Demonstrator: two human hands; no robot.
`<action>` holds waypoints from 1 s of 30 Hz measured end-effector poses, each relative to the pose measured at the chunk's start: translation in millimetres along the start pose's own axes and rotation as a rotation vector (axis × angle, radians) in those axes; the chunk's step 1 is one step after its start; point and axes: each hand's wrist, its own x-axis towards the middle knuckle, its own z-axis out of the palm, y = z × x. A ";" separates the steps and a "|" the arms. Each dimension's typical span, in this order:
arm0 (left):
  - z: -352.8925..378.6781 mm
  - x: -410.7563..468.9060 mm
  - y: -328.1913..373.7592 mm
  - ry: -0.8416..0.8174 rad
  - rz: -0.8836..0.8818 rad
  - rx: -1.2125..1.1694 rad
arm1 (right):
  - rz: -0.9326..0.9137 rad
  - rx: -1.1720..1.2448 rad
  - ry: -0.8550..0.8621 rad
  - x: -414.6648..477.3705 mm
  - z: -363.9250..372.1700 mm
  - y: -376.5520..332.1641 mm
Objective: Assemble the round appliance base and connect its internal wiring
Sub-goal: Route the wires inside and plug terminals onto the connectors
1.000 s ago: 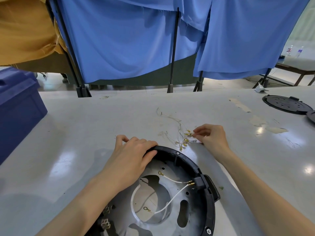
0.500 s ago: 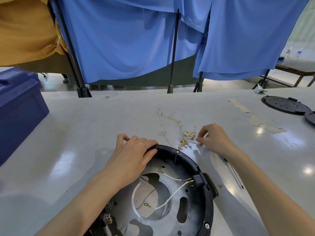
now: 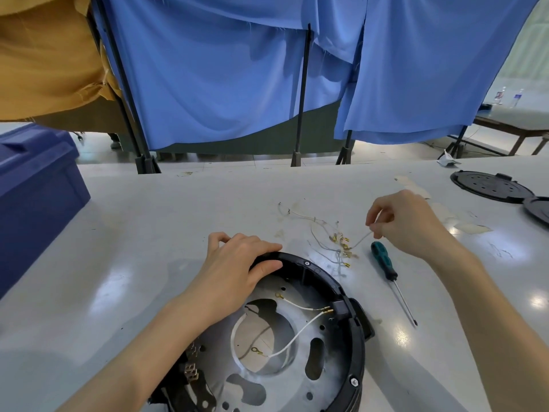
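The round base [image 3: 332, 346] sits near-centre on the counter [image 3: 148, 233]; the left hand [image 3: 237, 263] grips its far rim. The right hand [image 3: 407, 224] pinches one loose wire [image 3: 361, 239] beside the wire pile [image 3: 338, 248]. Draw it out slowly so the terminals do not snag.

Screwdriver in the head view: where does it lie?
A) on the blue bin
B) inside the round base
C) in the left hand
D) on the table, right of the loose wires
D: the green-handled screwdriver lies flat on the table just right of the loose wires, outside the black rim of the round base.
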 end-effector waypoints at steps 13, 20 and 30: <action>-5.6 0.0 10.4 0.046 -0.072 -0.190 | 0.018 0.688 0.048 -13.4 18.9 -13.3; -13.1 6.0 32.9 0.155 -0.217 -0.905 | 0.069 1.235 -0.248 -35.0 50.2 -44.9; -20.2 2.1 39.3 0.106 -0.080 -1.093 | -0.104 1.245 -0.224 -45.9 60.6 -51.1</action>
